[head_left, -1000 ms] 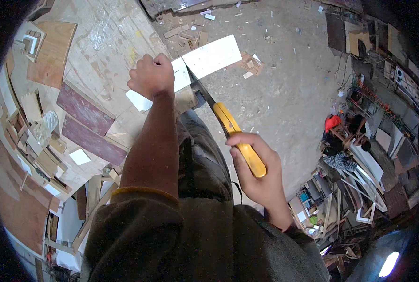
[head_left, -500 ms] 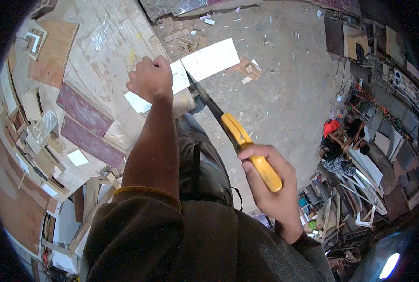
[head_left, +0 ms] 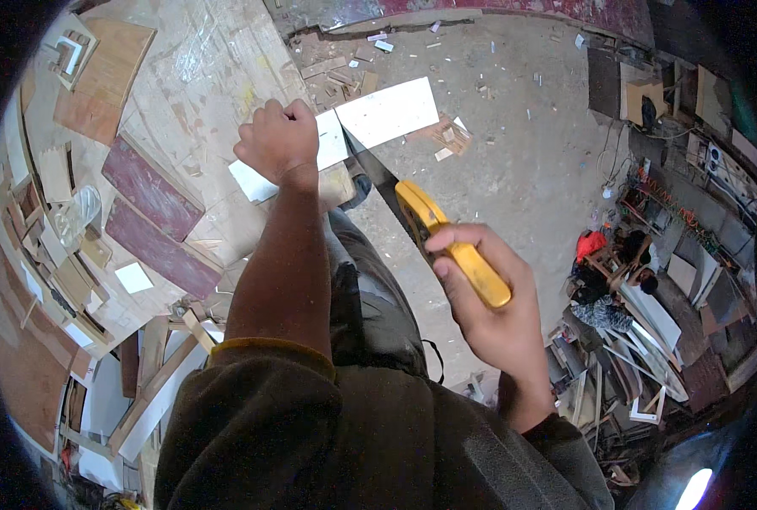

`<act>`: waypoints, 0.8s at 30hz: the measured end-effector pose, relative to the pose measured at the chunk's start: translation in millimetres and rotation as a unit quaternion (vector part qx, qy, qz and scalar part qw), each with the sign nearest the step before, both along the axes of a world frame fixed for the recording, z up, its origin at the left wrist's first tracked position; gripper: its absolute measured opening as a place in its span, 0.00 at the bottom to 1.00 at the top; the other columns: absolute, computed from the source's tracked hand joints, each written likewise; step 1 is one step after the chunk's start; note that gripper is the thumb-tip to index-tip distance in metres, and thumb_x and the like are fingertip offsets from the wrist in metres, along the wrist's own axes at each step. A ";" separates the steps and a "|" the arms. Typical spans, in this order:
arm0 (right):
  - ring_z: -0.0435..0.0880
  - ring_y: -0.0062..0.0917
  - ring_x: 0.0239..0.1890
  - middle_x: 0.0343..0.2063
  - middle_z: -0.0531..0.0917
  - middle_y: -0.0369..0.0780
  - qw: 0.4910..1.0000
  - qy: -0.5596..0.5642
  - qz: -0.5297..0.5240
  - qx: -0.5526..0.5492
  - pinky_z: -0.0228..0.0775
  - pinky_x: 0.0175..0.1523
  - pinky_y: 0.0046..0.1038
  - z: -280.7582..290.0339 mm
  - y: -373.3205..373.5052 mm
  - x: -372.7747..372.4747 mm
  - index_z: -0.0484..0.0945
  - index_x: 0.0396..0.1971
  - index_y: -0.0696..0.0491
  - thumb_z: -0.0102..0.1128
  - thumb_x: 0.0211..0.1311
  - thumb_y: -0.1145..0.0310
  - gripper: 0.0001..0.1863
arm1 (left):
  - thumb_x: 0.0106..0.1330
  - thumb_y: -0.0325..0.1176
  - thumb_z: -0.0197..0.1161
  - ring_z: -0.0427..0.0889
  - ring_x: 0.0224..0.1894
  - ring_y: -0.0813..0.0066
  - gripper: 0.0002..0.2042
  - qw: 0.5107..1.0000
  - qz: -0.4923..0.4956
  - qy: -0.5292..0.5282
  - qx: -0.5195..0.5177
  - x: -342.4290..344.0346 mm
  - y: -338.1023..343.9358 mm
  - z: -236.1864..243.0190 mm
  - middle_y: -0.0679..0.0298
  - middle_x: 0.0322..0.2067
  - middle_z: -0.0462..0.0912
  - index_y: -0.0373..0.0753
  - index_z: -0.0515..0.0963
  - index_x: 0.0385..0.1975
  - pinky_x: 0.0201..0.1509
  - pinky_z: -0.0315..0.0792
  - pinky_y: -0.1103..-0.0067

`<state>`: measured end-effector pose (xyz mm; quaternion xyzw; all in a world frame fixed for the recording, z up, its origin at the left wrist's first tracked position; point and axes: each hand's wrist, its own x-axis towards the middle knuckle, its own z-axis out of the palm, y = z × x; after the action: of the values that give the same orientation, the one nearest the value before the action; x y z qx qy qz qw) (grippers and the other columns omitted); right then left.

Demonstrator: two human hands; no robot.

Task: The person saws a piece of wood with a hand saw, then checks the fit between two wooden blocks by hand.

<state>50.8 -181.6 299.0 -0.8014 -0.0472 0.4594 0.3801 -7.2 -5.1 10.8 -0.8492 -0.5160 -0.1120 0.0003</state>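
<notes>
Right fingers [head_left: 469,235] grip the handsaw [head_left: 428,209], its length pointing forward-left.

A saw [head_left: 414,199] carries a yellow handle [head_left: 483,280] and grey blade [head_left: 374,170]; the board [head_left: 387,112] is white, planks [head_left: 153,187] at left maroon, clothing [head_left: 601,316] far right patterned black-and-white.

brown plywood panel [head_left: 111,76] upper left, two maroon boards [head_left: 153,187] side by side mid-left, white square piece [head_left: 134,277] near them, wood scraps [head_left: 370,82] top centre, bright light [head_left: 694,490] lower right
</notes>
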 end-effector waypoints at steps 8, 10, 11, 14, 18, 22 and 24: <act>0.77 0.14 0.41 0.38 0.81 0.36 0.999 0.039 -0.007 -0.032 0.68 0.48 0.18 3.6 13.7 19.2 0.78 0.45 0.54 0.56 0.65 0.80 0.11 | 0.52 0.40 0.57 0.79 0.30 0.56 0.09 0.999 0.031 0.014 -0.026 2.6 -1.9 -7.0 0.64 0.23 0.82 0.44 0.79 0.17 0.35 0.65 0.59; 0.75 0.13 0.40 0.38 0.80 0.35 0.997 0.063 -0.006 -0.034 0.67 0.47 0.17 4.6 20.1 18.6 0.77 0.45 0.55 0.55 0.65 0.80 0.11 | 0.52 0.39 0.57 0.79 0.31 0.57 0.09 0.999 0.032 0.025 -0.030 0.7 -0.9 -7.5 0.65 0.23 0.82 0.44 0.79 0.17 0.35 0.65 0.60; 0.75 0.13 0.40 0.38 0.80 0.35 0.997 0.063 -0.005 -0.034 0.67 0.47 0.17 11.5 21.0 18.1 0.77 0.45 0.55 0.55 0.65 0.80 0.11 | 0.52 0.39 0.58 0.78 0.31 0.57 0.09 0.999 0.029 0.014 -0.030 1.6 -0.6 -7.3 0.65 0.23 0.82 0.44 0.78 0.17 0.35 0.65 0.60; 0.73 0.12 0.38 0.36 0.80 0.34 0.997 0.053 -0.043 -0.037 0.66 0.45 0.16 24.2 16.2 18.8 0.77 0.45 0.54 0.55 0.65 0.80 0.10 | 0.53 0.39 0.57 0.79 0.30 0.56 0.09 0.999 0.025 -0.008 -0.032 1.7 -2.9 -3.7 0.64 0.23 0.82 0.43 0.78 0.17 0.34 0.65 0.59; 0.73 0.12 0.36 0.36 0.80 0.34 0.998 0.047 -0.019 -0.037 0.66 0.42 0.16 7.5 19.0 13.1 0.77 0.45 0.53 0.55 0.66 0.79 0.10 | 0.55 0.39 0.57 0.79 0.30 0.54 0.10 0.999 0.023 -0.022 -0.031 1.7 -1.9 -4.1 0.62 0.23 0.82 0.43 0.78 0.18 0.34 0.65 0.58; 0.72 0.11 0.33 0.35 0.80 0.33 0.999 0.034 -0.007 -0.025 0.64 0.38 0.17 15.2 9.0 5.3 0.77 0.47 0.53 0.56 0.66 0.79 0.11 | 0.55 0.39 0.56 0.78 0.31 0.54 0.10 0.998 0.030 -0.008 -0.046 3.3 -1.8 -1.0 0.62 0.24 0.82 0.43 0.78 0.18 0.35 0.65 0.59; 0.72 0.11 0.32 0.35 0.80 0.33 0.999 0.031 -0.002 -0.030 0.64 0.37 0.16 23.6 1.6 1.9 0.77 0.47 0.53 0.56 0.66 0.79 0.11 | 0.55 0.39 0.56 0.78 0.30 0.54 0.10 0.998 0.028 -0.010 -0.054 3.8 -1.3 0.1 0.62 0.24 0.82 0.43 0.78 0.18 0.34 0.65 0.59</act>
<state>52.7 -180.0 322.6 -0.7982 -0.0201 0.4844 0.3575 -3.4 -6.3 10.9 -0.8319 -0.5450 -0.0930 -0.0474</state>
